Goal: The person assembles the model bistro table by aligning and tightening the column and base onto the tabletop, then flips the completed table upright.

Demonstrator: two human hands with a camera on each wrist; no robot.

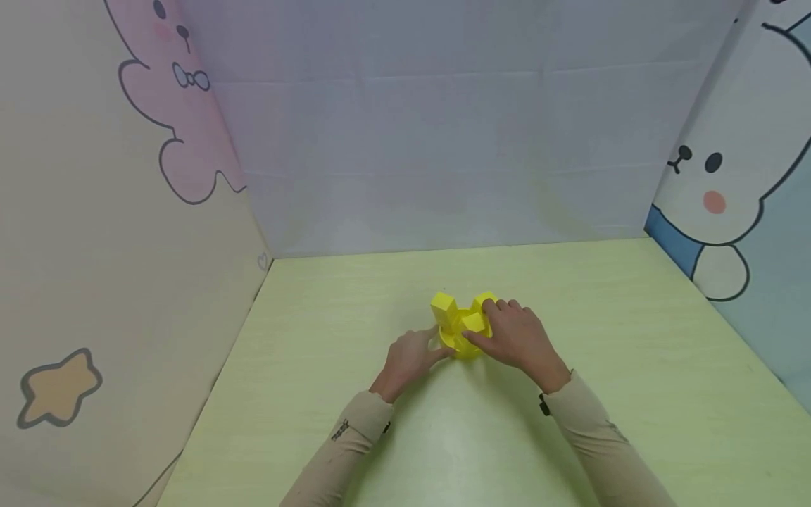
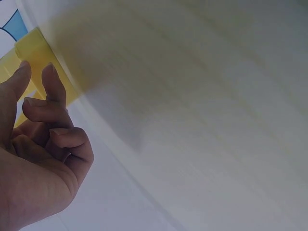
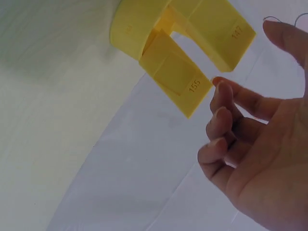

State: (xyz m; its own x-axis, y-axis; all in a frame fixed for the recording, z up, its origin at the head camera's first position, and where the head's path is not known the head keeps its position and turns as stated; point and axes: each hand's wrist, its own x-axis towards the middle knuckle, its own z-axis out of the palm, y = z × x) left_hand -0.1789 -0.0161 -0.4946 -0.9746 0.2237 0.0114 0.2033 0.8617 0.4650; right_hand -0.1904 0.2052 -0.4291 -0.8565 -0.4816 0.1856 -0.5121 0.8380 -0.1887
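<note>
A yellow plastic round holder (image 1: 467,350) stands near the middle of the table, with several yellow blocks protruding from its top. My left hand (image 1: 407,360) holds its lower left side between thumb and fingers. One slanted block (image 1: 443,308) rises on the left, another block (image 1: 484,298) at the back right. Over the right side is my right hand (image 1: 521,339), thumb and index spread about the blocks. In the right wrist view, the index tip meets the corner of a block marked 155 (image 3: 180,79); the thumb is apart from a block marked 147 (image 3: 228,36).
The pale table (image 1: 304,422) is bounded by a light cloth wall (image 1: 405,141) at the back. Side walls with cartoon drawings stand left and right. A thin cable (image 1: 157,479) runs along the table's left edge.
</note>
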